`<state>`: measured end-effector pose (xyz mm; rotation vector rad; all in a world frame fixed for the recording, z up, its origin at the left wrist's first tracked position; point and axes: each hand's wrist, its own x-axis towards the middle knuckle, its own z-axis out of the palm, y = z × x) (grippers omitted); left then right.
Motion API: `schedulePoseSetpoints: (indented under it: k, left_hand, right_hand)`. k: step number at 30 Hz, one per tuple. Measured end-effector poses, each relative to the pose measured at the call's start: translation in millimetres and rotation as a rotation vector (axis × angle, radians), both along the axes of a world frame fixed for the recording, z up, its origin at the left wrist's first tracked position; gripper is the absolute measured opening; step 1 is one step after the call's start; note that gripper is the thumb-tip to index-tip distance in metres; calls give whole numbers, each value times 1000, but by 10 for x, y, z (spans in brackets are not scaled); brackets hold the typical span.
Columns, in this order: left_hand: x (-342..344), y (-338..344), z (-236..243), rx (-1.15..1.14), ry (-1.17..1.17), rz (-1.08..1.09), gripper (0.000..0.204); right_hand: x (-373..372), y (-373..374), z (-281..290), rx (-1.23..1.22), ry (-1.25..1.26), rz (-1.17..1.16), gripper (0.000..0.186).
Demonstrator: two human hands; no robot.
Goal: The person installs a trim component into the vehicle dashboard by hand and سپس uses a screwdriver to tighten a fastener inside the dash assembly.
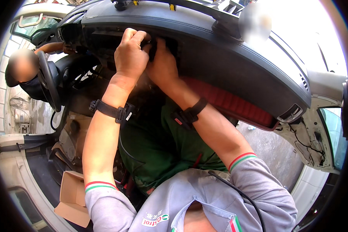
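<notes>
Fingers of the left hand [130,56] and right hand [163,66] curl beside a dark part [153,50] at the dashboard [236,63]; whether they pinch it, I cannot tell. Both forearms [99,150] reach forward, converging; shadow hides the right fingertips.

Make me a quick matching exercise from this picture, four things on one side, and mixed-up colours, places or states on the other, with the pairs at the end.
1. Left hand
2. Cardboard box
3. Trousers
4. Steering wheel

A. Green
B. Black and round, at the picture's left side
C. Standing open, at the lower left
D. At the dark opening in the dashboard

Pairs: 1-D, 2-C, 3-A, 4-B.
</notes>
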<state>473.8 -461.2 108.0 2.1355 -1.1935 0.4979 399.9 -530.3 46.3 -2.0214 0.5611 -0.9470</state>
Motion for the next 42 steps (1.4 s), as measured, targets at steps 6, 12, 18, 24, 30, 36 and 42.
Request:
schedulePoseSetpoints:
  k: [6, 12, 18, 24, 30, 36, 42]
  left_hand:
    - [-34, 46, -19, -10, 0, -9, 32]
    - [3, 93, -50, -41, -30, -38, 39]
    - [-53, 235, 24, -71, -27, -46, 44]
    - [-266, 607, 31, -136, 97, 22, 43]
    - [-654, 1520, -165, -197, 317, 165, 44]
    - [-1568, 2674, -764, -259, 996, 288, 53]
    - [-2763, 3401, -1511, 115, 771, 515, 79]
  right_hand:
    - [-7, 18, 40, 18, 18, 2, 63]
    - [-37, 32, 101, 39, 19, 19, 60]
    - [-110, 113, 191, 107, 17, 12, 61]
    - [-274, 115, 114, 73, 0, -2, 71]
    - [-813, 237, 130, -51, -91, 76, 64]
    - [-2391, 52, -385, 141, 388, 186, 67]
    - [-3547, 333, -1163, 423, 675, 351, 72]
